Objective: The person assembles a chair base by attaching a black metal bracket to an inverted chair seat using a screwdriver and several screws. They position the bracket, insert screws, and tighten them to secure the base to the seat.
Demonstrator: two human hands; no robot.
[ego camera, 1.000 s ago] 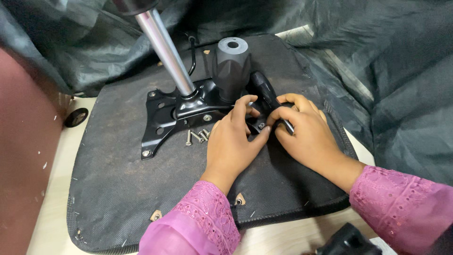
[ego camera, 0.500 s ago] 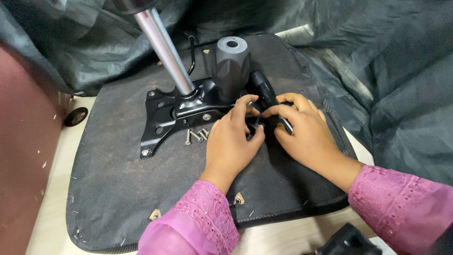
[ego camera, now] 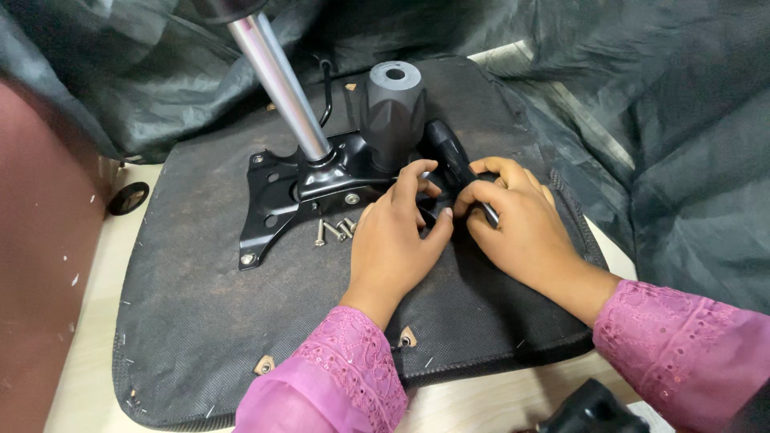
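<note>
An upturned chair seat covered in black fabric lies on the floor. A black metal mounting plate sits on it, with a chrome gas cylinder rising from its middle and a large black knob at its right. My left hand rests on the plate's right corner, fingers curled at the edge. My right hand grips a thin metal tool beside a black lever handle. What lies under my fingertips is hidden.
Several loose screws lie on the fabric below the plate. A dark plastic sheet drapes behind and to the right. A brown panel stands at the left, a small caster beside it. A black part is at the bottom edge.
Both hands stay at the plate's right corner; the fingers have shifted only slightly. Nothing else has moved.
</note>
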